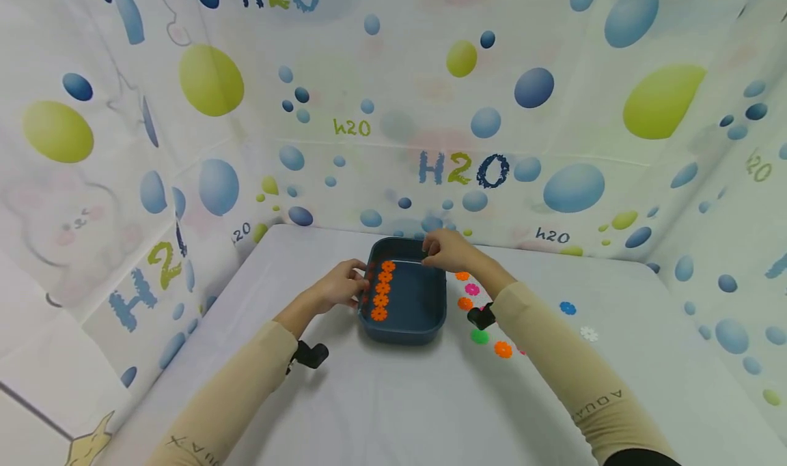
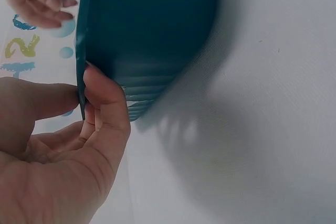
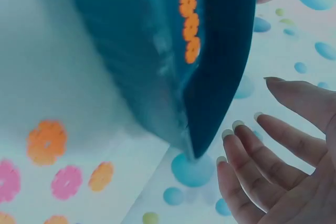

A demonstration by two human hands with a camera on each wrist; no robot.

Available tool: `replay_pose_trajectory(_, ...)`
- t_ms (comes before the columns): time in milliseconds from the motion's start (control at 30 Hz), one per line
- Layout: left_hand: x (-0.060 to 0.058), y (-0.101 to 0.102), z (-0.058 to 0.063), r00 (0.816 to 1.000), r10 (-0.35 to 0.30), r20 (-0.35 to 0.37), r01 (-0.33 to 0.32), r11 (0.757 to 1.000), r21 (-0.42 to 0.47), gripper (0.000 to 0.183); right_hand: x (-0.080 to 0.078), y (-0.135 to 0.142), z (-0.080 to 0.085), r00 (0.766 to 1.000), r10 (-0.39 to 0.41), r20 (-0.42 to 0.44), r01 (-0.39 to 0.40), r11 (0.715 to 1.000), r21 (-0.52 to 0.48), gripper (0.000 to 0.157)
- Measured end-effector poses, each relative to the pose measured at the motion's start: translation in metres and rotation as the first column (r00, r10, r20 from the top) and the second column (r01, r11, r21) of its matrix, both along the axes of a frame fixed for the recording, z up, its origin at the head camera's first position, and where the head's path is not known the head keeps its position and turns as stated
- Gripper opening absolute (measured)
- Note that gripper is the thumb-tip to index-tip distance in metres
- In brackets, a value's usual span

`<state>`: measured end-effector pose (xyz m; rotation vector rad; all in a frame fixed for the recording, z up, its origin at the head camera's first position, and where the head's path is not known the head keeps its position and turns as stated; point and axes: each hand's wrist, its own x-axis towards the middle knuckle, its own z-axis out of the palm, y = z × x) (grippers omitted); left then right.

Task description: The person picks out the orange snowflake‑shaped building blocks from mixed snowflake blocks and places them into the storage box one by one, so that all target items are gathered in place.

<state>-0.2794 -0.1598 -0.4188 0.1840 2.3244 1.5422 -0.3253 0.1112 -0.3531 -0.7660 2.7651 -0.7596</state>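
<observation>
A dark blue plastic bin (image 1: 402,336) stands on the white cloth. Inside it, along the left, lies a row of several orange flower-shaped pieces (image 1: 381,288). My left hand (image 1: 338,285) pinches the bin's left rim between thumb and fingers; in the left wrist view, that hand (image 2: 79,135) has the thumb on one side of the wall and fingers on the other. Over the far right corner of the bin hovers my right hand (image 1: 451,251). Its fingers are relaxed and apart in the right wrist view, where the hand (image 3: 283,166) holds nothing.
Right of the bin lie loose flower pieces: orange (image 1: 503,350), green (image 1: 479,337), pink (image 1: 471,289), blue (image 1: 568,308) and white (image 1: 589,333). My right forearm (image 1: 553,357) passes over some of them. A printed curtain (image 1: 393,111) rises behind the table.
</observation>
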Motion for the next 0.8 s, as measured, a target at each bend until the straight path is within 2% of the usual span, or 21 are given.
replay_pose_trajectory(200,-0.001,-0.001,0.001,1.0,-0.002,-0.006,0.002,1.0,-0.003,0.042,0.012,0.024,0.002,1.0,0.013,-0.022,-0.013,1.0,-0.012,0.039)
replay_pose_trajectory(333,-0.001,-0.002,0.002,1.0,-0.008,-0.019,0.007,1.0,-0.011,0.044,0.015,0.043,-0.002,0.999,-0.017,-0.041,0.017,1.0,-0.019,0.037)
replay_pose_trajectory(467,-0.001,-0.001,0.002,1.0,-0.006,-0.017,0.006,1.0,-0.007,0.045,0.016,0.063,-0.01,0.997,-0.062,-0.039,0.061,0.998,-0.014,0.034)
replay_pose_trajectory(800,-0.001,-0.001,-0.001,1.0,0.002,-0.008,-0.002,1.0,0.001,0.043,0.024,0.119,-0.036,0.988,-0.145,0.045,0.146,0.989,-0.019,0.034)
